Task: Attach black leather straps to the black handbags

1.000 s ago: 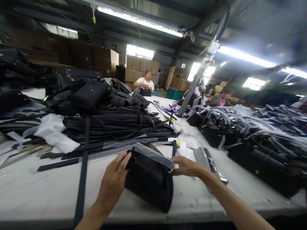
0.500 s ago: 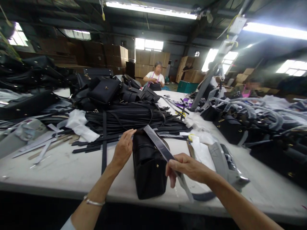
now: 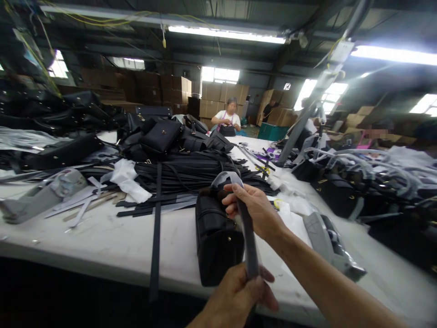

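A dark strap (image 3: 249,239) in clear plastic wrap runs between my two hands above the near table edge. My right hand (image 3: 256,209) is closed on its upper stretch, thumb on top, and the strap's far part arches over beyond the fingers. Lower down, my left hand (image 3: 241,291) has its fingers wrapped round the same strap close to the table's front edge. Behind the strap stands a black handbag (image 3: 215,237) with a small gold stud on its side; my right hand covers part of its top.
A heap of black straps (image 3: 191,171) lies past the bag, with black bags (image 3: 162,136) piled behind. Grey tape dispensers stand at left (image 3: 44,196) and right (image 3: 331,241). Wrapped handbags (image 3: 336,187) crowd the right. A person (image 3: 228,118) sits across the table (image 3: 102,246).
My left hand has left the bag's upper edge and come down toward me onto the strap. My right hand has risen along it, and the strap's far end now curves over.
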A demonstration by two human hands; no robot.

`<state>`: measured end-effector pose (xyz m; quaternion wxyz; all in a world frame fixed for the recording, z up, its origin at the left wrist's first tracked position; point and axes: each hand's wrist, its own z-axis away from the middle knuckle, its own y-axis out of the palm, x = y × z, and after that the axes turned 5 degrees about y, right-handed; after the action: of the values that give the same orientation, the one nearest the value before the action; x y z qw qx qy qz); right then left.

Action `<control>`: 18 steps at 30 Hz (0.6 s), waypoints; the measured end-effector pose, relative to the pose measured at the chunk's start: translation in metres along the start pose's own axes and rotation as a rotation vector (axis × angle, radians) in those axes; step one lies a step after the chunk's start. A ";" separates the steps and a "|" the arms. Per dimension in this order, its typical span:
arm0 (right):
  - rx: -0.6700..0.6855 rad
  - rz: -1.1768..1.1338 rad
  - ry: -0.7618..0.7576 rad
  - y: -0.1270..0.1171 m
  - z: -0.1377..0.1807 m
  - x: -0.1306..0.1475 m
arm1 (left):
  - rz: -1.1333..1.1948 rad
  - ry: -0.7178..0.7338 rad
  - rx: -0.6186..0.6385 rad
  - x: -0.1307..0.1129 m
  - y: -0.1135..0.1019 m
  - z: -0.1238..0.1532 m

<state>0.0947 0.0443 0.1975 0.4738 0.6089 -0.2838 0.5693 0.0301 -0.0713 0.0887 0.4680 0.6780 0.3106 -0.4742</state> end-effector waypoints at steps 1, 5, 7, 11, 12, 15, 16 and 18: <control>-0.005 -0.004 -0.013 -0.005 -0.001 0.001 | 0.068 -0.012 -0.017 0.001 0.001 -0.001; 0.115 0.180 -0.008 -0.042 0.004 -0.002 | 0.237 0.045 -0.234 -0.024 -0.008 -0.005; 0.280 0.349 0.094 -0.061 0.016 -0.012 | 0.247 0.109 -0.294 -0.044 -0.017 -0.010; 0.543 0.430 0.369 -0.068 0.049 -0.047 | 0.260 0.170 -0.320 -0.070 -0.025 -0.025; 0.553 0.408 0.398 -0.063 0.056 -0.056 | 0.256 0.183 -0.325 -0.073 -0.024 -0.030; 0.525 0.356 0.420 -0.043 0.068 -0.072 | 0.201 0.223 -0.282 -0.075 -0.020 -0.043; 0.501 0.345 0.406 -0.039 0.069 -0.073 | 0.157 0.240 -0.254 -0.075 -0.021 -0.045; 0.446 0.322 0.336 -0.039 0.065 -0.068 | -0.015 0.302 -0.232 -0.077 -0.027 -0.047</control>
<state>0.1440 -0.0122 0.1286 0.2729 0.5426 -0.1623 0.7777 -0.0042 -0.0161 0.1565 0.4876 0.6805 0.4351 -0.3314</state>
